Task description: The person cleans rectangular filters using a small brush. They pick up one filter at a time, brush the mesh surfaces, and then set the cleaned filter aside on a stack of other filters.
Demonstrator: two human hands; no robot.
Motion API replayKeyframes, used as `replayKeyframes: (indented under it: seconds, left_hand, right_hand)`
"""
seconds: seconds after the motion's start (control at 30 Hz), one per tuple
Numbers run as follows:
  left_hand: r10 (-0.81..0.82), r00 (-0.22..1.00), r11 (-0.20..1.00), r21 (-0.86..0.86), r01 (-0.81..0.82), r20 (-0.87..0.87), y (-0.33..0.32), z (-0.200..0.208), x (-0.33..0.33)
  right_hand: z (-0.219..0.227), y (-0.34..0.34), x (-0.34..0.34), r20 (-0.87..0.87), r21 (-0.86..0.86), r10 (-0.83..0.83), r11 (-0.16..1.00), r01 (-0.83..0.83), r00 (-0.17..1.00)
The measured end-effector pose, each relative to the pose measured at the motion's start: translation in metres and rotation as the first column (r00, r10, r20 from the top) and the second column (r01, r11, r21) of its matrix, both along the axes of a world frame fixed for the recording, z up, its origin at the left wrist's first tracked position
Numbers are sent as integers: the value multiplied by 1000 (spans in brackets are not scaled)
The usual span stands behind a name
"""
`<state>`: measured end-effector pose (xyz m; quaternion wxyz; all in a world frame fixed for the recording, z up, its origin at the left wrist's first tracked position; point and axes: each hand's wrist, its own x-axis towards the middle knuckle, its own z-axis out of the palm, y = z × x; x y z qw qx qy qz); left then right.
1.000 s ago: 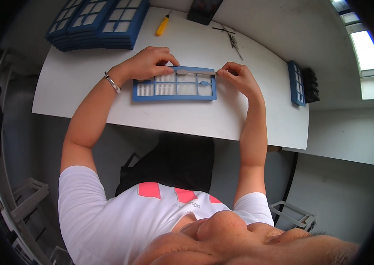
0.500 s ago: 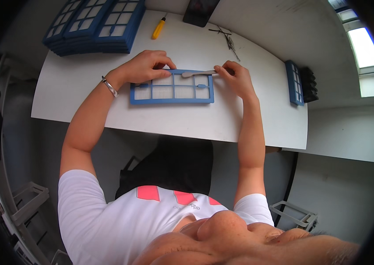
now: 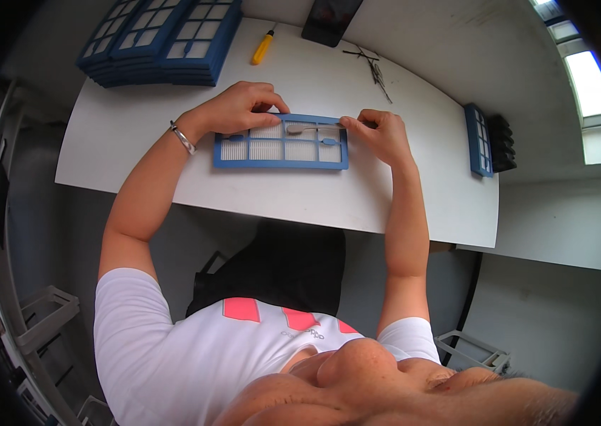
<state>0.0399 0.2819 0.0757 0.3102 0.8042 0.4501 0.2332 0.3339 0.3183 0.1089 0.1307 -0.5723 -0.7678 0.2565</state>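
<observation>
Basically, L hand (image 3: 240, 108) gripped the top edge of the blue frame (image 3: 279, 165), flat on the table (image 3: 300, 195), w/ white pleats (image 3: 265, 150) in its cells. R hand (image 3: 385, 135) was at the frame's R end, thumb by the handle of the grey tool (image 3: 295, 129), but can't tell if pinched; tool's head lay over an upper cell. Back L, a stack (image 3: 172, 74) held similar frames, also w/ white in their cells.

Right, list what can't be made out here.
In the head view:
Blue-framed panel: upper left corner, behind the left hand
Grey tool: right end, behind the right hand
Stacked panels: far ends, cut by the top edge
Thin dark sticks: too small to identify
</observation>
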Motion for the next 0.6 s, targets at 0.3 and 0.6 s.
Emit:
replayKeyframes:
  seconds: [0.3, 0.6]
  left_hand:
    - [2, 999, 1000, 22, -3, 40, 2, -4, 0]
    - [3, 1000, 1000, 4, -3, 13, 1, -3, 0]
  right_hand:
    - [-13, 4, 4, -88, -80, 23, 996, -30, 996]
    - [-10, 0, -4, -63, -14, -29, 1000, 28, 998]
